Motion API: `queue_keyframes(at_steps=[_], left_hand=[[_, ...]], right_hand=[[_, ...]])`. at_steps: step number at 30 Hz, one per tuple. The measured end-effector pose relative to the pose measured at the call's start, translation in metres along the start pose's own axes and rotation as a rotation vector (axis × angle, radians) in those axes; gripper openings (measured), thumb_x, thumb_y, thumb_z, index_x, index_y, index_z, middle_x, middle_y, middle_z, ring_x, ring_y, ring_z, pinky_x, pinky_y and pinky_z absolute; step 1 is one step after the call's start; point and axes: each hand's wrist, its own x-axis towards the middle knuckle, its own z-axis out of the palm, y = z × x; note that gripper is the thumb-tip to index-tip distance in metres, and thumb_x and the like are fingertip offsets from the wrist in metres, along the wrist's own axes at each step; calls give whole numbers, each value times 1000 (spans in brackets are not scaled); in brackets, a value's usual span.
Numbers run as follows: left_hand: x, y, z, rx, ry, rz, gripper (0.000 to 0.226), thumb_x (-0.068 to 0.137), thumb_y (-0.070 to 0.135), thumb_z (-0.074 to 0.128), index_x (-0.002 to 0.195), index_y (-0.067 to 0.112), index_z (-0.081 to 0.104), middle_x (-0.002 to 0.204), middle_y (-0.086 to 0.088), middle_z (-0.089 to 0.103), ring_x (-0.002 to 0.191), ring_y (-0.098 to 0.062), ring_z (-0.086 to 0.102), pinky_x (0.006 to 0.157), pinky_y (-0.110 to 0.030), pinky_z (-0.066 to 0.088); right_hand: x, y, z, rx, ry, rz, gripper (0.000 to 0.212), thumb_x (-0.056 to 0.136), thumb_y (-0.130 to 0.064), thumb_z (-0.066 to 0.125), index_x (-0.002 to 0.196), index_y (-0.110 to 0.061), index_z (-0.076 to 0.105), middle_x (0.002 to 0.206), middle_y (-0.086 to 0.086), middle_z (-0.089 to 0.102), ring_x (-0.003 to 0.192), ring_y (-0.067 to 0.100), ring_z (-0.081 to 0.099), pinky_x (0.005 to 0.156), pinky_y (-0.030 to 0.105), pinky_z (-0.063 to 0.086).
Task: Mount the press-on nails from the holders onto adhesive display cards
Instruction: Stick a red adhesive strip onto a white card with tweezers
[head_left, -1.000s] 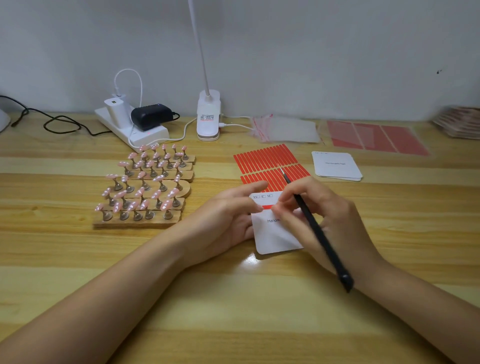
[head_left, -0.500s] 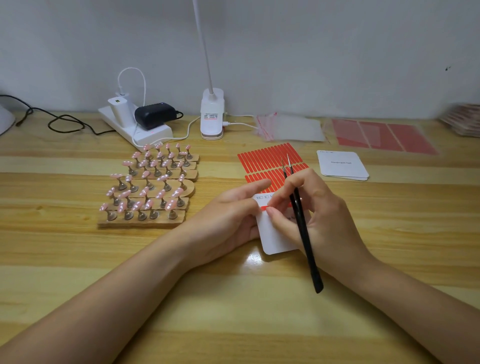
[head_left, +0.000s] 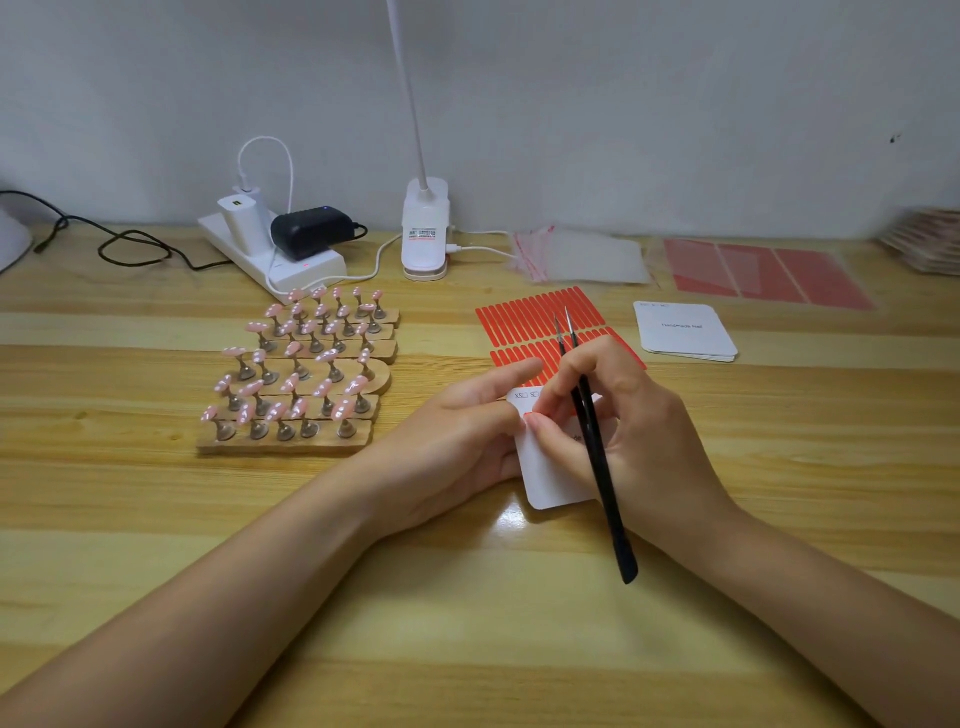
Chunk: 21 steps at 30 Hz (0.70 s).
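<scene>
A white display card lies on the wooden table in front of me. My left hand holds its left edge, with the index finger stretched across its top. My right hand grips black tweezers, tips pointing away from me, while its fingertips press on the card near a thin red strip. Several pink press-on nails stand on metal stems in wooden holders to the left. A sheet of red adhesive strips lies just beyond the card.
A stack of white cards sits at the right. Behind are clear bags, red sheets, a white lamp base and a power strip with chargers and cables. Stacked items lie at the far right edge.
My right hand has turned the tweezers more upright, and its fingertips have slid left along the card's top. My left hand keeps its hold on the card.
</scene>
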Motion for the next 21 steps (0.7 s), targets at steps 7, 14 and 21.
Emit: queue_keyframes(at_steps=[7,14,21], left_hand=[[0,0,-1,3,-14,-1,57,89,-12,27,143,8,31,128,-24,54,119,-30,55,104,-43,40],[0,-1,0,56,-23,15,58,89,-12,27,143,10,33,129,-21,55,115,-27,58,99,-37,46],[-1,0,1,86,-49,30,55,90,-11,27,139,10,39,113,-15,65,101,-20,63,94,-32,50]], right_hand=[[0,2,0,-59,-3,-65,26,78,-7,66,89,-22,47,75,-7,60,67,7,59,60,16,50],[1,3,3,-130,6,-100,25,77,-9,65,88,-21,47,73,-7,58,63,10,57,56,23,47],[2,0,1,-251,13,-162,14,76,-6,63,85,-7,53,70,0,57,58,13,55,53,28,46]])
